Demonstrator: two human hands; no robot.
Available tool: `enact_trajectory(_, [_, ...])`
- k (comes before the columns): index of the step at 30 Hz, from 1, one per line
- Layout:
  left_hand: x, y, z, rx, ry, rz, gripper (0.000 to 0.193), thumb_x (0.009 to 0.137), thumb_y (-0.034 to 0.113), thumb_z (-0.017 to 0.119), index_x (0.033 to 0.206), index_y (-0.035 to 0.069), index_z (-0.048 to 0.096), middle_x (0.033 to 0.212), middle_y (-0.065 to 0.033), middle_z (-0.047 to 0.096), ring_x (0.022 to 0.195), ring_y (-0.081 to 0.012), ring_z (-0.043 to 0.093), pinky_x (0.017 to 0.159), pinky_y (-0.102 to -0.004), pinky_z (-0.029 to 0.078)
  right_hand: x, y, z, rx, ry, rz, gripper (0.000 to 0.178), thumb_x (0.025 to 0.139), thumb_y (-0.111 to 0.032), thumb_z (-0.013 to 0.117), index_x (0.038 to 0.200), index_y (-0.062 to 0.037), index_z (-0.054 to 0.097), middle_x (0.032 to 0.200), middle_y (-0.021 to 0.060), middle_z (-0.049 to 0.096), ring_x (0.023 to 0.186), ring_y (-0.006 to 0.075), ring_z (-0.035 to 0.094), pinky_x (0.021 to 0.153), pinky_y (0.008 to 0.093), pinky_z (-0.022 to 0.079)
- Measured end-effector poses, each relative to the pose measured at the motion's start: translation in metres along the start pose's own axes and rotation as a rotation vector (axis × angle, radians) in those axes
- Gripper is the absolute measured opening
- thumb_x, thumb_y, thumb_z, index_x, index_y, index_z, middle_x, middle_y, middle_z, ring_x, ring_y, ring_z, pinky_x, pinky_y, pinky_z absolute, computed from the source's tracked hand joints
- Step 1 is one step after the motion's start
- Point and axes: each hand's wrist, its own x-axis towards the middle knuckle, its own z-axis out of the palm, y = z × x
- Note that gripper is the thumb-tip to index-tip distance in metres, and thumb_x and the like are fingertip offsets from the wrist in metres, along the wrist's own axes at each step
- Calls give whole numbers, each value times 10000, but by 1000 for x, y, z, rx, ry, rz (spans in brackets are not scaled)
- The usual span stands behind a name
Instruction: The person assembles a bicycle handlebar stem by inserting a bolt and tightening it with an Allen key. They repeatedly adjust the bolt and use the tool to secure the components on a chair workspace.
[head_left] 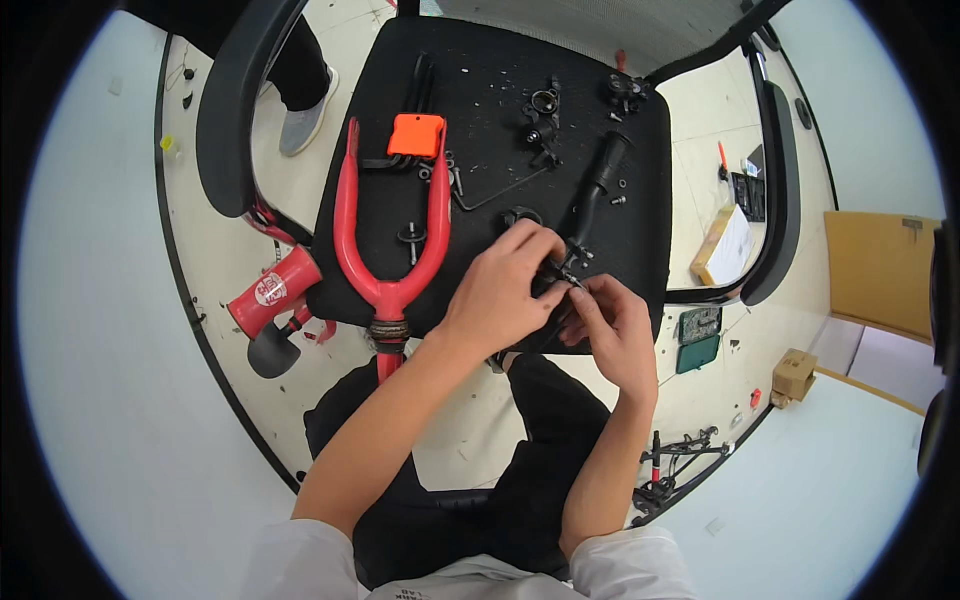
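Note:
Over the front part of a black chair seat (490,110), both my hands meet at the lower end of a black handlebar (590,205) with a rubber grip. My left hand (505,288) is closed round the bar's lower end, its thumb and fingers near a small metal fitting (570,275). From the other side my right hand (615,325) pinches that fitting between thumb and fingertips. Its exact kind is hidden by my fingers. Beside my left forearm lies a red bicycle fork (437,220), prongs pointing away.
An orange hex key holder (416,134), a long thin rod (505,190), black metal parts (541,130) and several bolts lie on the seat. Armrests (235,110) flank it. On the floor are a red tube (275,290), a green case (698,352) and a cardboard box (794,375).

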Motion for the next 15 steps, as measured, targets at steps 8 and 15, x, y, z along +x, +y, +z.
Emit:
enact_trajectory(8, [-15, -8, 10, 296, -55, -95, 336, 822, 250, 729, 985, -8, 589, 910, -207, 659, 773, -401, 649, 685, -462, 530, 4, -3, 2, -301, 190, -220, 140, 898, -82, 651, 875, 55, 663, 630, 157, 628, 526, 215, 629, 522, 313, 469])
enact_trajectory(15, [-33, 16, 30, 188, 123, -211, 358, 853, 294, 686, 1024, 6, 560, 932, -256, 667, 914, -447, 652, 762, -504, 528, -12, -2, 11, -339, 386, -347, 172, 839, -123, 673, 774, 36, 673, 592, 175, 621, 527, 220, 647, 537, 336, 493])
